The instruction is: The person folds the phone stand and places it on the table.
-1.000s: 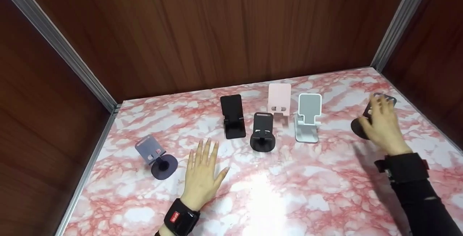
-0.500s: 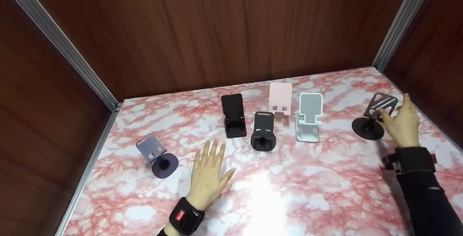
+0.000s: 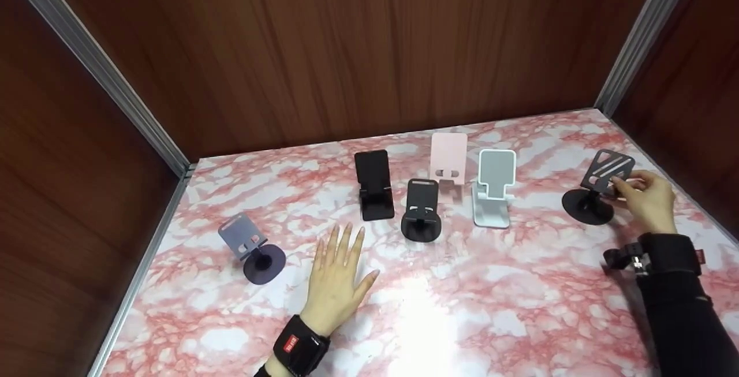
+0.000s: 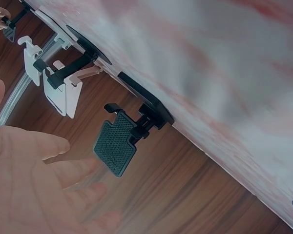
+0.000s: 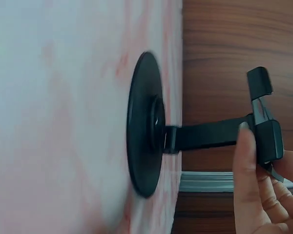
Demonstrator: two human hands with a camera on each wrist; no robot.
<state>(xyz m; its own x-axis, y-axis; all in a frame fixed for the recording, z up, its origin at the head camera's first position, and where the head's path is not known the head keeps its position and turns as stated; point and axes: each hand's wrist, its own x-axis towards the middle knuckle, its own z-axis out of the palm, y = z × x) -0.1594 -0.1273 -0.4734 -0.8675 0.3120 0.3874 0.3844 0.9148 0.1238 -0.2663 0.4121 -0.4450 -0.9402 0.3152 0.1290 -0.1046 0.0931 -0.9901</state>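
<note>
A black phone stand [image 3: 586, 206] with a round base and slotted plate stands at the far right of the table. My right hand [image 3: 651, 201] pinches the side of its plate. In the right wrist view the thumb [image 5: 246, 170] lies by the top of the stand's arm [image 5: 210, 133], with fingers curled behind the plate. My left hand [image 3: 335, 290] has its fingers straight and holds nothing, palm down near the table's middle. A grey-purple phone stand [image 3: 262, 261] is to its left, and a small black round-based phone stand [image 3: 420, 209] is ahead on the right.
Behind stand a black folding phone stand [image 3: 375, 186], a pink one [image 3: 448, 155] and a white-and-grey one [image 3: 495, 186]. Brown wood-grain panels [image 3: 335, 48] with metal corner posts [image 3: 646, 30] enclose the pink marbled table [image 3: 508, 302] at the back and sides.
My right hand has moved from over the plate to the stand's right side, and its fingers have curled to pinch the plate. The left hand has shifted slightly right.
</note>
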